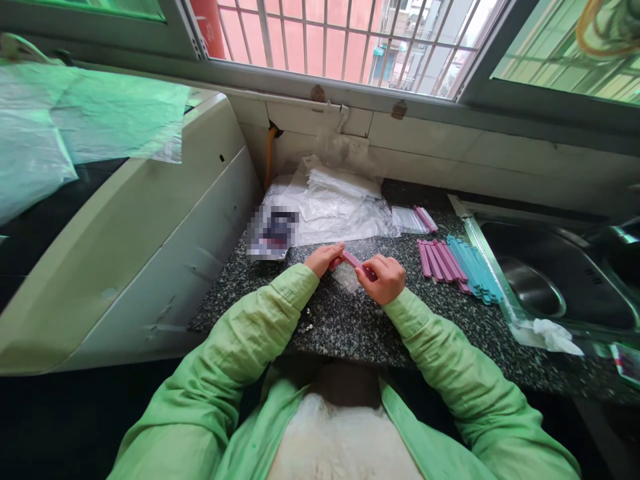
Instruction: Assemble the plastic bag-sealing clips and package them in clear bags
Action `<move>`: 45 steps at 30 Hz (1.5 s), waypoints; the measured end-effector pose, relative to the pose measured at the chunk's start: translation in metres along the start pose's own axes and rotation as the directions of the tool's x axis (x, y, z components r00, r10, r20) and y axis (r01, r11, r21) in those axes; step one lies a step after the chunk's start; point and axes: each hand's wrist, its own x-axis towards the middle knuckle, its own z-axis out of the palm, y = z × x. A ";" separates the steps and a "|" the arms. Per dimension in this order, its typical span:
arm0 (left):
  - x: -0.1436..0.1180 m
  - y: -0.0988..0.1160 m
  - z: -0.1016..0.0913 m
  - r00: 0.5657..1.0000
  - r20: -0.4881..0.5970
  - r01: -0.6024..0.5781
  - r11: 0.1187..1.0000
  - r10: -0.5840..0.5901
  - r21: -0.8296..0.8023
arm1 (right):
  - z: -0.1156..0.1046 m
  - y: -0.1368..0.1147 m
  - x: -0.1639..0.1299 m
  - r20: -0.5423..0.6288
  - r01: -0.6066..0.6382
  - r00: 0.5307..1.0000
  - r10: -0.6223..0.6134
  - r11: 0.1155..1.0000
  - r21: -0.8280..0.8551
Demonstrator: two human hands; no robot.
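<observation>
A narrow pink strip (354, 260), maybe a bag sealing clip, is held between my two hands above the dark speckled counter (350, 327). My left hand (325, 258) pinches its far left end. The fingers of my right hand (384, 277) are closed round the other end. Under the strip lies a small clear plastic bag (346, 279), partly hidden by my hands. To the right, a row of pink strips (440, 261) lies beside a row of teal strips (473, 270). Behind them is a small stack of clear packets (407, 220) with pink strips at its edge.
A heap of clear plastic bags (335, 207) lies against the tiled wall, beside a blurred printed packet (274, 232). Small metallic bits (307, 325) lie near the front edge. A steel sink (575, 267) with a white crumpled tissue (555, 335) is at right; a bulky white appliance (165, 247) stands left.
</observation>
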 end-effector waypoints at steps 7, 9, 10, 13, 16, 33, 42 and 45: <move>-0.004 0.009 -0.001 0.997 0.074 0.033 0.999 -0.032 -0.003 | -0.001 0.001 0.000 -0.002 -0.031 1.000 0.031 0.999 0.026; -0.004 0.010 0.000 0.997 0.071 0.040 0.999 -0.037 -0.033 | -0.002 0.001 0.000 -0.006 -0.028 1.000 0.028 0.999 0.035; -0.004 0.010 0.000 0.997 0.069 0.040 0.998 -0.037 -0.049 | -0.002 0.001 0.000 -0.011 -0.026 1.000 0.027 0.999 0.038; -0.004 0.011 0.000 0.997 0.066 0.033 0.996 -0.028 -0.086 | -0.002 0.001 0.000 -0.028 -0.024 0.999 0.025 0.999 0.045; -0.004 0.010 0.000 0.997 0.068 0.031 0.994 -0.024 -0.100 | -0.002 0.001 0.000 -0.037 -0.021 0.999 0.023 0.998 0.050; -0.004 0.010 0.000 0.999 -0.016 -0.042 0.991 0.040 -0.131 | -0.003 0.003 0.000 0.033 -0.071 0.997 0.069 0.996 0.061; -0.003 0.010 -0.005 0.994 -0.082 -0.078 0.989 0.068 -0.123 | -0.004 0.007 0.000 0.085 -0.083 0.993 0.078 0.995 0.058; -0.002 0.009 -0.006 0.993 -0.085 -0.090 0.990 0.081 -0.111 | -0.005 0.008 0.000 0.083 -0.080 0.994 0.073 0.994 0.079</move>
